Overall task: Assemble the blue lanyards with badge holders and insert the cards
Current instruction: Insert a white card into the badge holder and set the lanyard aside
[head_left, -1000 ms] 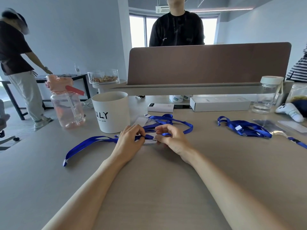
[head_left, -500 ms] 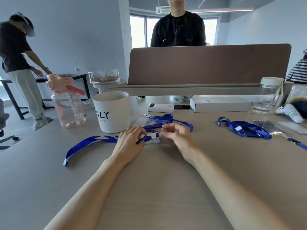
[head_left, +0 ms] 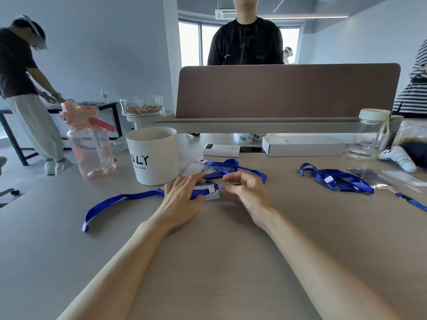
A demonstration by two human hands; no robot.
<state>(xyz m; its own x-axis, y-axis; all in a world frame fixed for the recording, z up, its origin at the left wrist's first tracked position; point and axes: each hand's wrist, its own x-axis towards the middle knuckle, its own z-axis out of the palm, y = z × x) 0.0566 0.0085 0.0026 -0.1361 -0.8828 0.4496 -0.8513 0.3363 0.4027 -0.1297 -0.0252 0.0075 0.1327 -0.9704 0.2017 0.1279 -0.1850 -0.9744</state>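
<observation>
Left hand (head_left: 182, 197) flat, fingers spread, pinning blue lanyard (head_left: 129, 197) to surface (head_left: 231, 262) | right hand (head_left: 245, 190) at 3 o'clock, grip pinched on clear badge holder (head_left: 227, 185) | keep strap pinned while threading.

You sat in an open-plan office: a long pale wood-grain desk (head_left: 219, 262) carried a brown felt divider screen (head_left: 286, 91), beyond it stood plain light-blue walls (head_left: 111, 54), a ceiling-mounted white air-conditioning unit (head_left: 225, 14) and a black-framed side table (head_left: 69, 107) where a colleague worked.
</observation>
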